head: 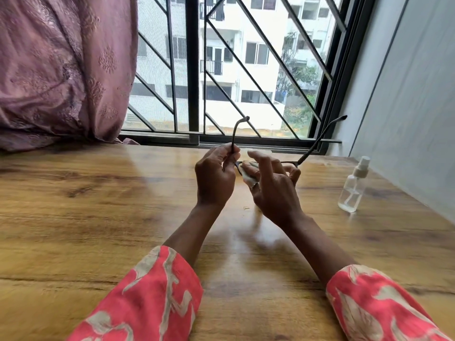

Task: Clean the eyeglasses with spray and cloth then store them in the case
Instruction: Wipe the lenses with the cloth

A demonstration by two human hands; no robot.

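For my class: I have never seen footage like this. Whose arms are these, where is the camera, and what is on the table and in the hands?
There is one picture, taken by a camera worn on a person's head, looking down at their own arms. The left hand pinches the eyeglasses by one temple arm, holding them above the wooden table. The right hand rubs a pale cloth on a lens. A clear spray bottle stands on the table to the right. No case is visible. Behind are a barred window and a curtain.
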